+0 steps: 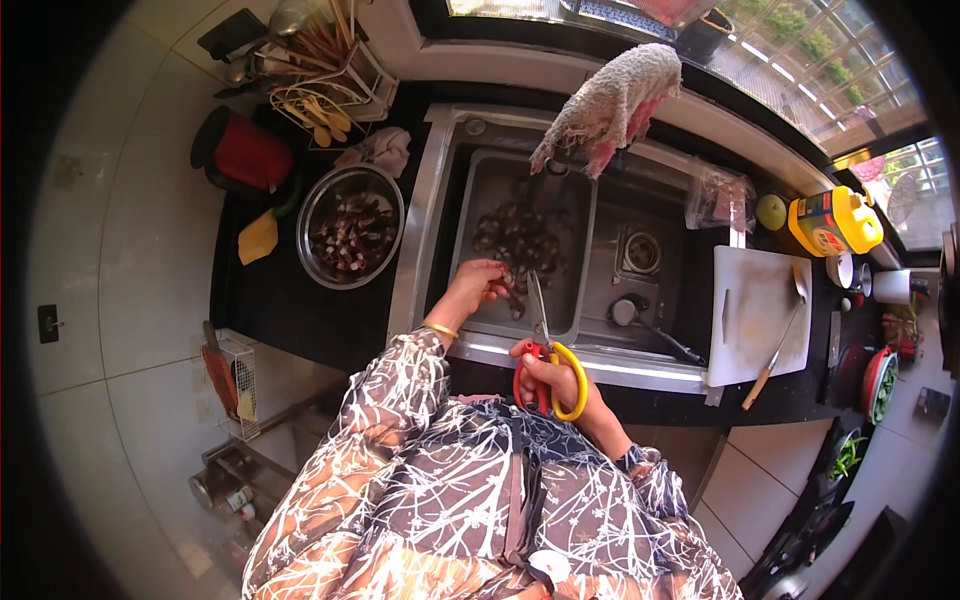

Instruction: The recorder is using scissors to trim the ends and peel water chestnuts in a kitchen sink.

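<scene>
My left hand [478, 285] is above the near left part of a grey rectangular basin [463, 225] in the sink, its fingertips pinching a small brownish piece of food. My right hand [559, 382] holds scissors [538, 315] with one red and one yellow handle; their blades point away from me over the basin's near edge and look nearly together. Many dark brown pieces with pale ends [521, 240] lie in the basin, too blurred to name surely. Left of the sink, a round metal bowl [302, 247] holds similar pieces.
A cloth [615, 97] hangs over the faucet. The right sink bowl holds a drain strainer [640, 251] and a black-handled utensil [667, 345]. Further right are a white cutting board [739, 322], a wooden-handled spatula [780, 352] and a yellow jug [832, 221]. A yellow sponge [259, 238] lies at left.
</scene>
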Available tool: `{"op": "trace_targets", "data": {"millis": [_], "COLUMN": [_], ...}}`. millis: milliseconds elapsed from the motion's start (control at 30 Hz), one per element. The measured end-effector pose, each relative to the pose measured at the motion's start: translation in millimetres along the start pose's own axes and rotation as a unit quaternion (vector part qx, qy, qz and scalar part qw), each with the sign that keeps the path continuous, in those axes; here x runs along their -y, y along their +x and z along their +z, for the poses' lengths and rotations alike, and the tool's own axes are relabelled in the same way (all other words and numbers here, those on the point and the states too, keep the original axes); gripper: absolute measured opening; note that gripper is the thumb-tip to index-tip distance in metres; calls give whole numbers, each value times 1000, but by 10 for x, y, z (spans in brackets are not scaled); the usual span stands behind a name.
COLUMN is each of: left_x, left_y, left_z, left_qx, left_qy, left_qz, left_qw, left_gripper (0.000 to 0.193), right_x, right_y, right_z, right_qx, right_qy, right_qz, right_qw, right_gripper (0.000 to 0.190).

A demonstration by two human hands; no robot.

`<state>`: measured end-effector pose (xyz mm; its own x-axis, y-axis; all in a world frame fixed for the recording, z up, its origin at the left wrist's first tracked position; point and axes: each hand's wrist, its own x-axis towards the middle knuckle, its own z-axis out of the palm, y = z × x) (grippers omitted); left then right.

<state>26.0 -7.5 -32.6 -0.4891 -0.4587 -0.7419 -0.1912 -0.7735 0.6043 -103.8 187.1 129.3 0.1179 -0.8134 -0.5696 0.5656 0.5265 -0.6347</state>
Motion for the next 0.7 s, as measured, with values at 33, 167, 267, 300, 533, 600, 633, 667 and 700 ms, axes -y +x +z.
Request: {"op": "trace_targets", "data": {"millis": [33, 167, 267, 300, 533, 600, 633, 667, 700], "left_x": [-47, -183, -247, -242, -182, -176, -173, -169, -162], "left_y": [-90, -385, -545, -569, -648, -660, -670, -685, -702], "left_z": [57, 218, 321, 343, 431, 445, 457, 467, 468], "left_qx": [1, 91, 114, 120, 153, 177, 177, 171, 163], "left_qy": [1, -206, -247, -260, -241, -240, -240, -248, -255], "left_qz": [-1, 70, 102, 118, 192, 209, 209, 186, 164], "left_qw": [1000, 972, 957, 951, 939, 931, 931, 935, 939], "left_gripper": [10, 11, 10, 10, 12, 15, 15, 15, 17], "right_x": [-11, 3, 14, 26, 44, 54, 57, 27, -7], "right_y": [8, 23, 23, 16, 14, 6, 4, 15, 32], "right_z": [-15, -26, -3, 15, 24, 34, 37, 28, 32], "right_qx": [4, 59, 89, 92, 96, 87, 77, 77, 49], "right_qy": [11, 84, 131, 143, 162, 141, 120, 120, 71], "right_qz": [17, 51, 63, 58, 52, 45, 38, 37, 15], "right_qw": [1000, 993, 985, 984, 981, 985, 989, 989, 996], "right_gripper": [23, 24, 31, 31, 29, 30, 31, 31, 29]}}
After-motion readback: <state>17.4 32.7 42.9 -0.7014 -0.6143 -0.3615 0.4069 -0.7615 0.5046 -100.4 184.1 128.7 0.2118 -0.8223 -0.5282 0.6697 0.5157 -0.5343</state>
